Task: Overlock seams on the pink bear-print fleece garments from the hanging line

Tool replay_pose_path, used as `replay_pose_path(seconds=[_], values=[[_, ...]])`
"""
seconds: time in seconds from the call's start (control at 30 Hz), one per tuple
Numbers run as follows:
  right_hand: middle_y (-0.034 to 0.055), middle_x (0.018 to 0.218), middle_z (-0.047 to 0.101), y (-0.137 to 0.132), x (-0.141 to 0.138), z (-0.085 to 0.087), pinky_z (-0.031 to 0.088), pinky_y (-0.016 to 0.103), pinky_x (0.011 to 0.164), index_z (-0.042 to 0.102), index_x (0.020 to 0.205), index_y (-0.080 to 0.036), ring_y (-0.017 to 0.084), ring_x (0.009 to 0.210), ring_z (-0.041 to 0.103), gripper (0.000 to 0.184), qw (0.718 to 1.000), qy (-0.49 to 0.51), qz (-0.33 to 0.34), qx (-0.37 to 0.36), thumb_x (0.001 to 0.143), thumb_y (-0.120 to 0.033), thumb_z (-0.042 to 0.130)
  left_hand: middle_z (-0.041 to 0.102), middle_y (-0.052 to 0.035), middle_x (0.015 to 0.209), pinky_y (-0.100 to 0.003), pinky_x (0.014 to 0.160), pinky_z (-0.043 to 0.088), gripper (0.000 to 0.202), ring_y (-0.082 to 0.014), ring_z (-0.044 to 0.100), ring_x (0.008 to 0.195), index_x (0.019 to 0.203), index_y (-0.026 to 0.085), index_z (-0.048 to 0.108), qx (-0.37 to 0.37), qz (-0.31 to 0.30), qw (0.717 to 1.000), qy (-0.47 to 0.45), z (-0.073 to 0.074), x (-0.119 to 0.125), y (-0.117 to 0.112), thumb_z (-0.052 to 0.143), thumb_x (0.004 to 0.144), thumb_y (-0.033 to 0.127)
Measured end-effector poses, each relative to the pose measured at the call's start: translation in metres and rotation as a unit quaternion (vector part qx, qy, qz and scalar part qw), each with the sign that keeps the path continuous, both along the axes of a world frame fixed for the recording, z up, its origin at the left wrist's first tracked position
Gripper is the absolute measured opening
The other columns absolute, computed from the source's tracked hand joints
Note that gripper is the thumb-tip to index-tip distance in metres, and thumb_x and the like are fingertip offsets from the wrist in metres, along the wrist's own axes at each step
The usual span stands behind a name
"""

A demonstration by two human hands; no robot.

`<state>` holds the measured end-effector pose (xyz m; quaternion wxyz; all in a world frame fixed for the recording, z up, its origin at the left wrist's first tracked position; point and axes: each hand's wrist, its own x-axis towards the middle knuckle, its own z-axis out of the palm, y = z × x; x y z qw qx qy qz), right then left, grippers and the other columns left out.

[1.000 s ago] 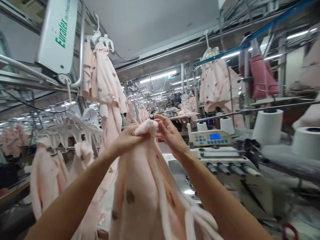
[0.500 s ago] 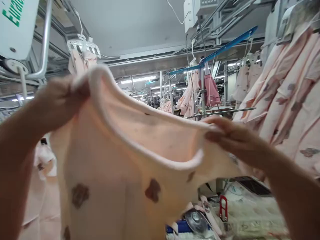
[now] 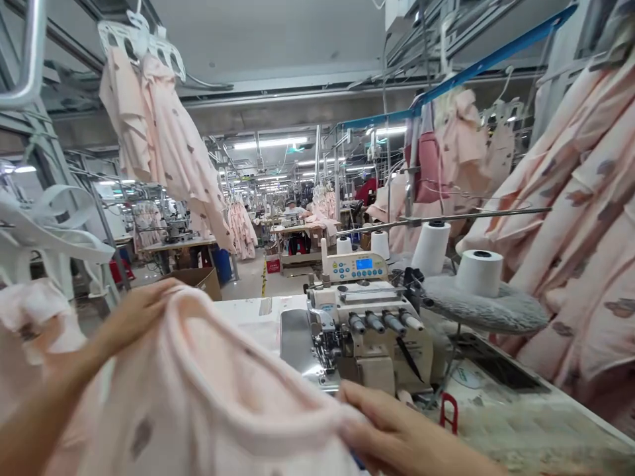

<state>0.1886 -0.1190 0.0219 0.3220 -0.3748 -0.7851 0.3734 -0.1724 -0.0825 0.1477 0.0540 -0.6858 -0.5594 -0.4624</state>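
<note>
Pink garment (image 3: 198, 396) in left hand (image 3: 133, 317), right hand (image 3: 391, 423); cardboard box (image 3: 201, 281) beyond.

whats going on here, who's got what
In a sewing workshop, a person's left hand and right hand hold a pale pink garment with a brown print by its trimmed edge, in front of an overlock sewing machine. White thread cones stand behind it, and similar garments hang nearby.

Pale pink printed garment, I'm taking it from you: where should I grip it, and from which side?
Take the bound curved edge from above, near where your left hand and right hand hold it. That trim looks firmer, while the garment's body hangs loose.
</note>
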Motion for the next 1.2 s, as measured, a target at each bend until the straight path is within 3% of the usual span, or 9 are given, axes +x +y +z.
replay_pose_path(seconds=[0.07,0.13,0.23,0.3,0.47,0.67,0.8,0.97,1.2], values=[[-0.0014,0.067,0.054,0.018,-0.025,-0.004,0.034,0.022,0.053,0.050,0.070,-0.020,0.014,0.061,0.048,0.022,0.999,-0.029,-0.019,0.006,0.083,-0.036,0.041,0.068,-0.0019,0.085,-0.038,0.077,0.048,0.025,-0.0234,0.059,0.080,0.080,0.023,0.063,-0.002,0.009,1.000,-0.004,-0.030,0.036,0.021,0.053,0.069,0.043],[-0.0005,0.066,0.053,0.030,-0.039,-0.011,0.033,0.025,0.056,0.046,0.067,-0.020,0.016,0.063,0.047,0.025,0.996,-0.018,-0.080,0.037,0.083,-0.037,0.039,0.066,-0.0048,0.096,-0.036,0.081,0.047,0.027,-0.0224,0.059,0.089,0.093,0.022,0.061,-0.015,-0.011,1.000,-0.004,-0.072,0.084,0.024,0.045,0.078,0.037],[0.0006,0.069,0.056,0.033,-0.040,-0.023,0.034,0.026,0.060,0.050,0.069,-0.019,0.018,0.069,0.050,0.029,0.996,0.012,-0.085,0.023,0.085,-0.040,0.038,0.061,-0.0076,0.106,-0.035,0.085,0.044,0.033,-0.0213,0.055,0.096,0.112,0.022,0.052,-0.108,-0.215,0.967,0.087,-0.129,0.145,0.003,0.042,0.086,0.040],[0.0011,0.076,0.058,0.029,-0.030,-0.026,0.037,0.026,0.064,0.053,0.076,-0.019,0.019,0.075,0.052,0.028,0.998,0.025,-0.052,-0.005,0.088,-0.040,0.039,0.061,-0.0078,0.095,-0.036,0.078,0.042,0.030,-0.0217,0.053,0.087,0.099,0.020,0.055,-0.140,-0.238,0.951,0.139,-0.149,0.165,-0.012,0.034,0.091,0.040],[0.0006,0.082,0.057,0.026,-0.002,-0.018,0.039,0.025,0.066,0.050,0.094,-0.021,0.017,0.076,0.053,0.020,0.998,0.012,-0.016,-0.059,0.090,-0.037,0.039,0.057,-0.0045,0.089,-0.031,0.072,0.039,0.028,-0.0182,0.051,0.082,0.092,0.019,0.051,-0.196,-0.257,0.936,0.140,-0.145,0.164,-0.011,0.027,0.093,0.033],[-0.0025,0.060,0.054,0.055,0.008,-0.015,0.037,0.022,0.053,0.052,0.074,-0.019,0.014,0.057,0.051,0.017,0.989,0.040,-0.086,-0.117,0.079,-0.035,0.049,0.058,0.0003,0.080,-0.026,0.066,0.037,0.009,-0.0152,0.052,0.075,0.080,0.019,0.051,-0.252,-0.222,0.941,0.031,-0.132,0.182,0.011,0.044,0.083,0.024],[-0.0013,0.055,0.055,0.069,0.005,-0.021,0.033,0.023,0.050,0.053,0.063,-0.019,0.016,0.054,0.051,0.013,0.980,-0.038,-0.184,-0.066,0.070,-0.029,0.050,0.054,0.0001,0.077,-0.027,0.062,0.033,0.009,-0.0159,0.051,0.071,0.076,0.019,0.050,-0.254,-0.145,0.952,0.092,-0.136,0.196,0.022,0.041,0.079,0.020],[0.0007,0.062,0.062,0.069,-0.002,-0.026,0.032,0.025,0.054,0.058,0.067,-0.021,0.019,0.061,0.056,0.016,0.958,-0.094,-0.270,0.004,0.072,-0.032,0.048,0.051,0.0005,0.077,-0.027,0.058,0.028,0.009,-0.0159,0.051,0.069,0.075,0.020,0.049,-0.257,-0.101,0.951,0.139,-0.139,0.202,0.031,0.041,0.078,0.018],[-0.0006,0.070,0.067,0.067,-0.003,-0.035,0.033,0.025,0.056,0.058,0.073,-0.022,0.020,0.066,0.061,0.020,0.956,-0.072,-0.281,0.053,0.079,-0.035,0.044,0.051,0.0019,0.077,-0.027,0.056,0.024,0.008,-0.0153,0.051,0.067,0.075,0.021,0.046,-0.236,-0.081,0.955,0.160,-0.142,0.206,0.032,0.040,0.079,0.017]])
